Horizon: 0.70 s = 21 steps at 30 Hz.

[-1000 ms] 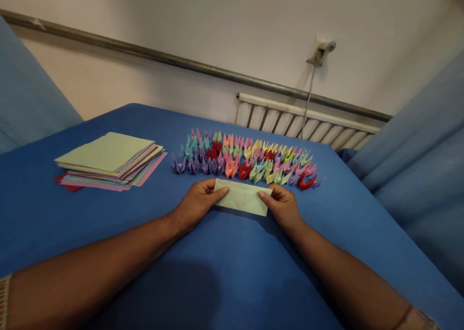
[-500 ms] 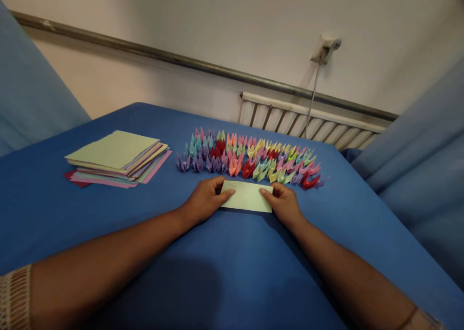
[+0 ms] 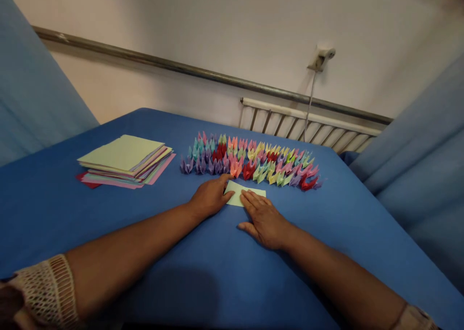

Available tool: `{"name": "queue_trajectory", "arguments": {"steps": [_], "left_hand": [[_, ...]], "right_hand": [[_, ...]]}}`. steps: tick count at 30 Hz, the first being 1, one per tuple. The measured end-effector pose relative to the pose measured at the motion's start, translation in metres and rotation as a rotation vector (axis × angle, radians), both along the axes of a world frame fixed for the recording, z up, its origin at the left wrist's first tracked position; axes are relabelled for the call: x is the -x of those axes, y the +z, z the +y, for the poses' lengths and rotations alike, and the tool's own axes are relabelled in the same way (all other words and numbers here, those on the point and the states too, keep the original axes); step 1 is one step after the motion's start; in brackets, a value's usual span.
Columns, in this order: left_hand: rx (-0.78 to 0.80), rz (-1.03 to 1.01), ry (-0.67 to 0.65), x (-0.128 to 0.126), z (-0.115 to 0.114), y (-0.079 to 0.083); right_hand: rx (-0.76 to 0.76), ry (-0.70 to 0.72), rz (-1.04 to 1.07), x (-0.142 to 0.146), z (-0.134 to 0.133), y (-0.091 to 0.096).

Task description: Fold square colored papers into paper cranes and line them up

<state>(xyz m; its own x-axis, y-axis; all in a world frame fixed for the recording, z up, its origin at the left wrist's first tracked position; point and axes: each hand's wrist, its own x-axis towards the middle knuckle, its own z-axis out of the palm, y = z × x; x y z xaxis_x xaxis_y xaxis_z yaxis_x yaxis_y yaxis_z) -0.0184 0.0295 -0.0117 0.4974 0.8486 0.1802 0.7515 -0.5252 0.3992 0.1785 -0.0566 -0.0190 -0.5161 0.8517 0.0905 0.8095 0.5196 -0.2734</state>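
Note:
A folded pale green paper (image 3: 250,193) lies flat on the blue table (image 3: 232,272), just in front of the rows of small folded paper cranes (image 3: 250,161). My left hand (image 3: 212,196) rests on the paper's left end, fingers curled and thumb on the sheet. My right hand (image 3: 264,219) lies flat over the paper's near right part, fingers stretched out and pressing down. Most of the paper is hidden under the two hands.
A stack of coloured square sheets (image 3: 125,162) sits at the left of the table. Blue curtains hang at both sides. A metal rail and a white slatted frame (image 3: 308,124) run along the wall behind the table.
The paper has gone from held by its two ends to lying flat. My right hand moved from the right end onto the top of it, fingers now spread flat. The view shifted slightly.

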Motion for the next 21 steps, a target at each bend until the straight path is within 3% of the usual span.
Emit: {"name": "queue_trajectory", "arguments": {"steps": [4, 9, 14, 21], "left_hand": [[-0.22, 0.025, -0.088, -0.01, -0.021, 0.002], [-0.017, 0.103, -0.338, -0.03, -0.052, -0.001], [0.057, 0.26, -0.279, -0.023, -0.054, 0.002], [0.018, 0.358, -0.182, 0.018, -0.049, 0.004]], "right_hand": [[0.098, -0.009, -0.054, 0.002, -0.001, -0.001], [0.134, 0.01, -0.057, 0.001, 0.001, 0.0], [0.139, 0.012, -0.073, 0.0, 0.002, -0.001], [0.111, -0.01, -0.056, 0.001, 0.001, 0.0]]}}
